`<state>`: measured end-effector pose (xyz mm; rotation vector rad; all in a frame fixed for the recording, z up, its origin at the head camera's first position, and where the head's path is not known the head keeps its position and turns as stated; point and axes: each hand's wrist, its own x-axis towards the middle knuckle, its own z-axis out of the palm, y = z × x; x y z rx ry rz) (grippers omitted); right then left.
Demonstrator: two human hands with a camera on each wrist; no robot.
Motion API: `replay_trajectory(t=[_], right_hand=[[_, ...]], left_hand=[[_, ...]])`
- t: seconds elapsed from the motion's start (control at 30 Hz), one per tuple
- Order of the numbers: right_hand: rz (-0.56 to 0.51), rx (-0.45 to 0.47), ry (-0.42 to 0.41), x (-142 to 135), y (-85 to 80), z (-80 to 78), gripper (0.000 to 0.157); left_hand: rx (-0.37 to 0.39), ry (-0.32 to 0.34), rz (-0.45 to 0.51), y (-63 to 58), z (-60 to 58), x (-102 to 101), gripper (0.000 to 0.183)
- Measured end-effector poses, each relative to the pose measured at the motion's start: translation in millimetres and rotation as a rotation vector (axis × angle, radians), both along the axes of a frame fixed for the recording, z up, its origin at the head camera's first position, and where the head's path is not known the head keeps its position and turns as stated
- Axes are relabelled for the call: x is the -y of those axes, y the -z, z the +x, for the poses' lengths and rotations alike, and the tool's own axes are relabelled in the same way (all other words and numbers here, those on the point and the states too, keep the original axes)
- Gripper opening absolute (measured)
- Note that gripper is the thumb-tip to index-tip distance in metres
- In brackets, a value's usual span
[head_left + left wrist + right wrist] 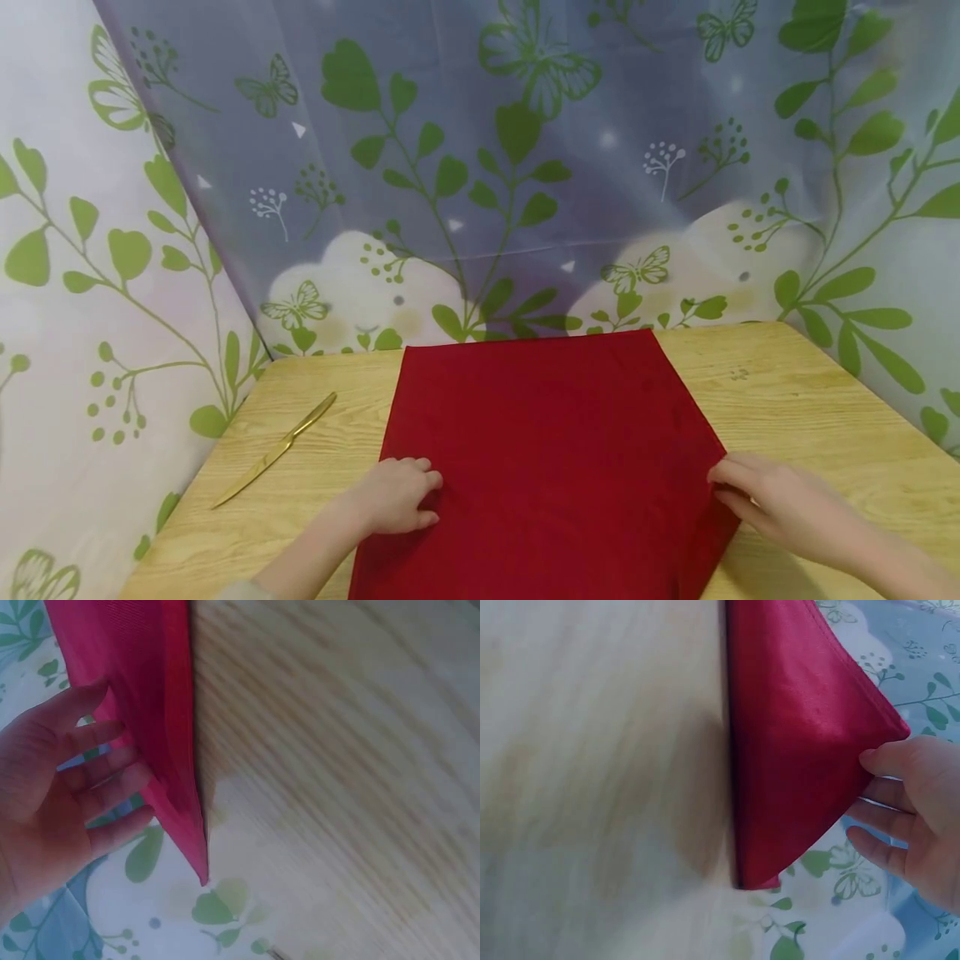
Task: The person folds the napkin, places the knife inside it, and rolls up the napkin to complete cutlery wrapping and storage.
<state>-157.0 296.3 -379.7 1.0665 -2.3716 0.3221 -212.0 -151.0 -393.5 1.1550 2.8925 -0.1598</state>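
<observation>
A large red cloth point(547, 433) lies on the wooden table in front of me, its far edge close to the back of the tabletop. My left hand point(397, 496) rests on the cloth's left side; in the left wrist view its fingers point(112, 780) are spread and loosely bent against the fabric. On the other side, my right hand point(787, 504) pinches the cloth's right edge between thumb and fingers. The right wrist view shows that part of the cloth point(802, 742) lifted off the table in a slanting flap.
A gold table knife point(277, 450) lies slantwise on the table point(795, 417), left of the cloth. Behind the table hangs a blue and white curtain point(465, 167) printed with green leaves and butterflies, and similar leaf-printed fabric covers both sides.
</observation>
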Motion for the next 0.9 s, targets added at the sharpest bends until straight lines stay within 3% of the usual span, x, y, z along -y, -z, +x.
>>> replay_trajectory(t=[0.13, 0.27, 0.37, 0.53, 0.7, 0.9], right_hand=[[-0.044, -0.029, -0.008, 13, -8.9, -7.1, 0.043], [-0.071, -0.003, -0.022, 30, -21.4, -16.1, 0.006], [-0.074, 0.014, -0.023, 44, -29.3, -22.9, 0.033], [-0.103, 0.018, -0.069, 68, -34.4, -37.0, 0.030], [-0.156, 0.055, -0.115, 92, -36.1, -50.8, 0.028], [-0.214, 0.101, -0.111, 120, -36.2, -61.8, 0.025]], left_hand=[[-0.039, 0.049, -0.006, 0.6, -0.4, -2, 0.021], [-0.046, 0.073, 0.005, -0.7, -0.1, -7, 0.017], [-0.026, 0.079, 0.020, -1.9, -1.3, -11, 0.015], [-0.022, 0.092, 0.050, -4.5, -4.6, -20, 0.016], [-0.125, 0.103, 0.123, -14.1, -6.5, -33, 0.013], [-0.352, 0.132, 0.340, -33.9, -7.8, -53, 0.015]])
